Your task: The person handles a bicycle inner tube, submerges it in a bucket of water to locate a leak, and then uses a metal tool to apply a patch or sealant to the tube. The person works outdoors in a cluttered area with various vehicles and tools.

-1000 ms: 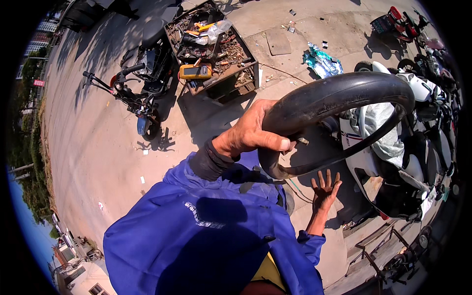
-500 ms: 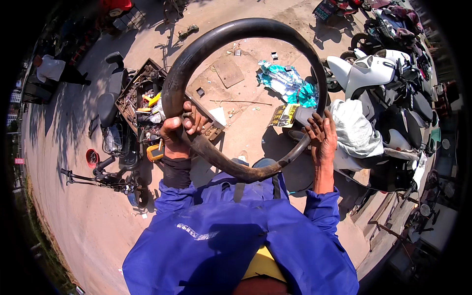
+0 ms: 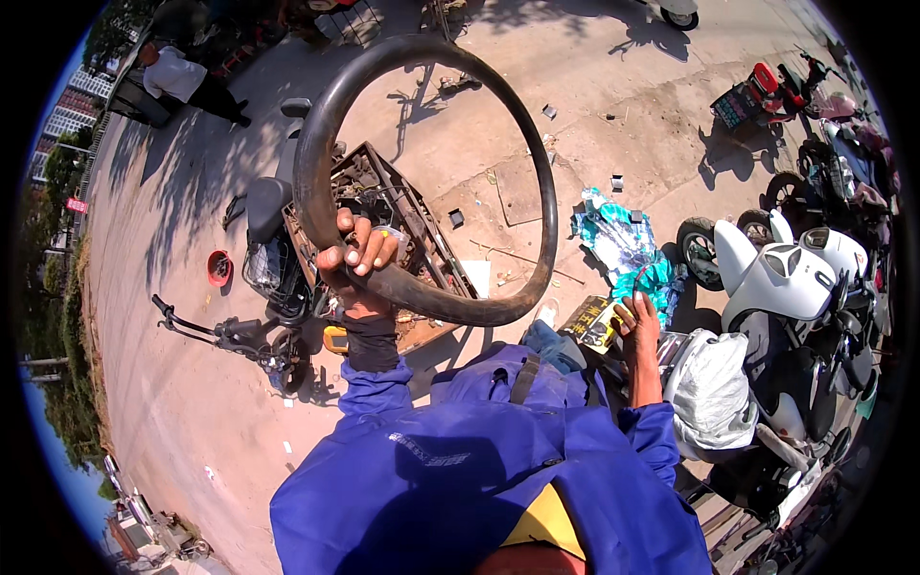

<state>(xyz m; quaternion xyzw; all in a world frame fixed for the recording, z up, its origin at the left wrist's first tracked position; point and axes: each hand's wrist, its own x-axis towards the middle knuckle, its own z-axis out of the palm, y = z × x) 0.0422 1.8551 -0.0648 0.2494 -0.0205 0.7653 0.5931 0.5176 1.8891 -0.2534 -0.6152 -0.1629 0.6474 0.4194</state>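
Note:
A black, rounded inner tube [image 3: 311, 172] is held up as a ring in front of me. My left hand [image 3: 359, 254] is closed around its lower left side, the fingers wrapped over the rubber. My right hand [image 3: 640, 335] is apart from the tube, to its lower right, with the fingers loosely bent and partly spread. Nothing is plainly visible in that hand. It is nearest to a yellow and black printed packet or board [image 3: 589, 321].
Behind the tube is a wooden tray [image 3: 436, 244] of tools and parts. A parked electric bike [image 3: 259, 335] and red bowl [image 3: 219, 268] are left. Turquoise foil wrapping [image 3: 623, 240] lies right, near a white scooter [image 3: 781, 278] and white sack [image 3: 709, 393]. A person [image 3: 177, 75] is far left.
My right hand has come away from the tube's right side and is lower right. The tube, in my left hand, has shifted left in view. The view has turned.

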